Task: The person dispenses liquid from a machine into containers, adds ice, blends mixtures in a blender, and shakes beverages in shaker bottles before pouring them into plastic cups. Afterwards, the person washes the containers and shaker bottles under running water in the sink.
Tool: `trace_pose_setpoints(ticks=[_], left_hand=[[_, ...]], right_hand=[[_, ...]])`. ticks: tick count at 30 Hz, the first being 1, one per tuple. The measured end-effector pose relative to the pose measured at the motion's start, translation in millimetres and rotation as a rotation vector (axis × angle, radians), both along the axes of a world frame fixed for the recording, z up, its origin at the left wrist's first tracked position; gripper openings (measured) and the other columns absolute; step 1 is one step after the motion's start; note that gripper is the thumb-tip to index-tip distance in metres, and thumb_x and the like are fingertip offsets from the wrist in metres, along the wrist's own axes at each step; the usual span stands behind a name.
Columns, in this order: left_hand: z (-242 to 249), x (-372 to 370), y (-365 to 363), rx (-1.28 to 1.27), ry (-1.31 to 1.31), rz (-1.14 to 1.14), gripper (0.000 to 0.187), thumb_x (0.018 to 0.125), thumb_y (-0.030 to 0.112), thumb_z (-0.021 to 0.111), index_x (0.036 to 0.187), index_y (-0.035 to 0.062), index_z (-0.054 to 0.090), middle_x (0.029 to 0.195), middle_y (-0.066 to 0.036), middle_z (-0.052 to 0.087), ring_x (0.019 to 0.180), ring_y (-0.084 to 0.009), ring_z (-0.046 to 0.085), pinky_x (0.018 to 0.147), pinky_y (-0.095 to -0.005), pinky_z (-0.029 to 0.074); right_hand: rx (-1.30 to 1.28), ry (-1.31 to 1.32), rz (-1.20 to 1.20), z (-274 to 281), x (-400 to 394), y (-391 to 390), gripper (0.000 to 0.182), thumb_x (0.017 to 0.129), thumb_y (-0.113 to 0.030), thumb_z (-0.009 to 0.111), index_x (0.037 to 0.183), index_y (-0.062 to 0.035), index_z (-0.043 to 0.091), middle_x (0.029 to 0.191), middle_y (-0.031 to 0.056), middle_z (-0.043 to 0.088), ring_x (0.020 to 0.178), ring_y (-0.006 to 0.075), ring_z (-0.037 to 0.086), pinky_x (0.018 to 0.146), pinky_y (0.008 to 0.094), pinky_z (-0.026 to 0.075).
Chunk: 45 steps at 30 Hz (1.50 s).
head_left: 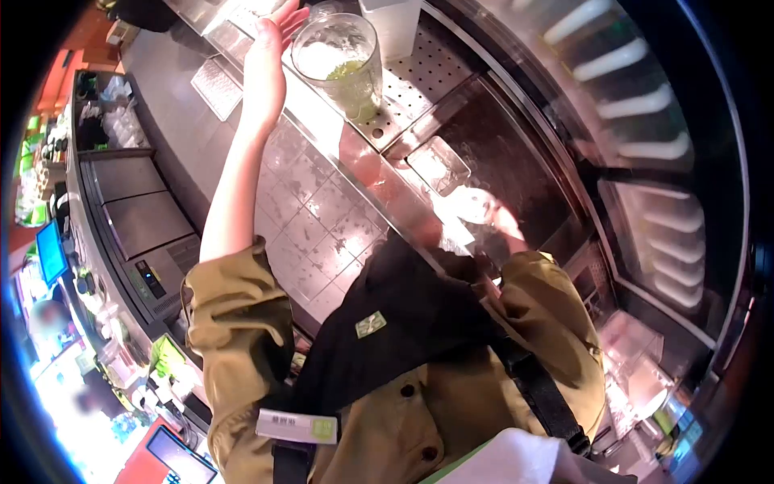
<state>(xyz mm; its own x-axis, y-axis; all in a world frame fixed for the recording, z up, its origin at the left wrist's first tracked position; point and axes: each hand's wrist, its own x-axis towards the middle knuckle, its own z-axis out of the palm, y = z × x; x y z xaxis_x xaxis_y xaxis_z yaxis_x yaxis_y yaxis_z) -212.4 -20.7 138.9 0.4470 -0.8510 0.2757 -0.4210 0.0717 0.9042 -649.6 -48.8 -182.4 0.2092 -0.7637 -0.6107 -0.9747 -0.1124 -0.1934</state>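
My left hand (276,36) reaches to the top of the view with its fingers stretched out, beside a tall clear pitcher (343,68). Green bits show inside the pitcher, which stands on a perforated metal surface (423,77). My right hand (493,213) is low over the dark, wet-looking counter section, closed on what looks like a white cloth (463,208). Glare washes out its fingers. Just beyond it lies a small clear square container (438,164).
A white box (391,28) stands behind the pitcher. A glass-fronted case with several pale rounded shapes (645,101) borders the right. Wet tiles (314,218) cover the floor below the counter edge. Along the left runs another counter with metal doors (149,222) and screens (51,252).
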Motion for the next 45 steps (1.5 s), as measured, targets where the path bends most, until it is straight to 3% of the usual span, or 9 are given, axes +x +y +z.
trace_pose_setpoints(ticks=[4,6,22,29,32,35,40,42,45], left_hand=[[-4,1,5,-0.037,-0.158,-0.163,0.056,0.093,0.042,0.037,0.135,0.0051,0.032,0.132,-0.013,0.042,0.125,-0.0222,0.037,0.104,-0.0349,0.026],[-7,3,3,0.002,-0.17,-0.268,0.097,0.065,0.032,0.077,0.139,0.0076,0.021,0.14,-0.018,0.028,0.129,-0.0271,0.03,0.104,-0.0397,0.028],[-30,15,14,-0.191,-0.193,-0.397,0.125,0.052,0.026,0.085,0.14,0.001,-0.002,0.138,-0.028,0.021,0.13,-0.0354,0.025,0.105,-0.0408,0.025],[-104,78,14,-0.038,0.247,-0.365,0.104,0.062,0.018,0.078,0.141,0.0045,0.01,0.135,-0.022,0.034,0.127,-0.0317,0.031,0.105,-0.0395,0.024],[-155,94,-3,0.05,-0.103,-0.274,0.091,0.066,0.02,0.075,0.138,0.0044,0.021,0.13,-0.021,0.04,0.123,-0.0321,0.036,0.104,-0.0387,0.026],[-163,85,-28,0.117,-0.224,-0.223,0.081,0.068,0.024,0.074,0.133,0.003,0.031,0.125,-0.021,0.044,0.118,-0.0334,0.041,0.1,-0.0387,0.031],[-174,93,-29,0.039,0.062,-0.045,0.057,0.078,0.013,0.065,0.126,0.0018,0.036,0.121,-0.016,0.048,0.106,-0.0242,0.049,0.088,-0.0329,0.041],[-112,95,-11,-0.03,0.365,0.054,0.052,0.083,0.011,0.059,0.127,0.0008,0.033,0.123,-0.016,0.047,0.104,-0.0209,0.05,0.084,-0.031,0.044],[-13,76,-3,-0.349,0.501,-0.078,0.052,0.079,0.003,0.06,0.125,0.0017,0.036,0.117,-0.015,0.049,0.108,-0.0197,0.049,0.085,-0.0304,0.044]], right_hand=[[-0.166,-0.158,-0.071,66,-41,-10,0.024,0.084,-0.021,0.043,0.091,-0.0041,0.058,0.09,0.0198,0.063,0.084,0.0337,0.061,0.075,0.0463,0.047],[-0.434,-0.21,-0.069,110,-47,-18,0.024,0.086,-0.02,0.04,0.094,-0.006,0.057,0.089,0.0235,0.06,0.086,0.0401,0.058,0.076,0.05,0.045],[-0.907,-0.345,0.141,385,176,-53,0.014,0.081,-0.018,0.047,0.086,-0.0047,0.051,0.071,0.0186,0.058,0.071,0.0381,0.057,0.064,0.0455,0.043],[-0.487,-0.69,-0.192,290,148,-70,0.037,0.081,-0.02,0.051,0.109,0.004,0.055,0.1,0.0196,0.061,0.096,0.0263,0.057,0.086,0.0298,0.041],[-0.308,-1.017,-0.555,259,153,-40,0.034,0.084,-0.012,0.051,0.112,0.0056,0.053,0.102,0.01,0.06,0.095,0.0154,0.054,0.086,0.0257,0.04],[-0.423,-0.918,-0.584,216,120,-21,0.035,0.083,-0.016,0.052,0.113,0.0013,0.055,0.1,0.0145,0.062,0.095,0.0198,0.058,0.085,0.0286,0.043],[-0.631,0.16,-0.006,187,117,2,0.016,0.077,-0.015,0.05,0.081,-0.0028,0.06,0.064,0.0157,0.061,0.059,0.0311,0.062,0.059,0.0426,0.05],[-0.807,0.308,0.263,129,127,4,0.016,0.074,-0.015,0.05,0.077,-0.0038,0.061,0.064,0.0126,0.063,0.055,0.0252,0.063,0.052,0.0381,0.049],[-0.305,0.318,0.002,109,174,-10,0.022,0.079,-0.023,0.052,0.083,-0.0044,0.064,0.082,0.013,0.066,0.078,0.0278,0.065,0.073,0.0419,0.047]])
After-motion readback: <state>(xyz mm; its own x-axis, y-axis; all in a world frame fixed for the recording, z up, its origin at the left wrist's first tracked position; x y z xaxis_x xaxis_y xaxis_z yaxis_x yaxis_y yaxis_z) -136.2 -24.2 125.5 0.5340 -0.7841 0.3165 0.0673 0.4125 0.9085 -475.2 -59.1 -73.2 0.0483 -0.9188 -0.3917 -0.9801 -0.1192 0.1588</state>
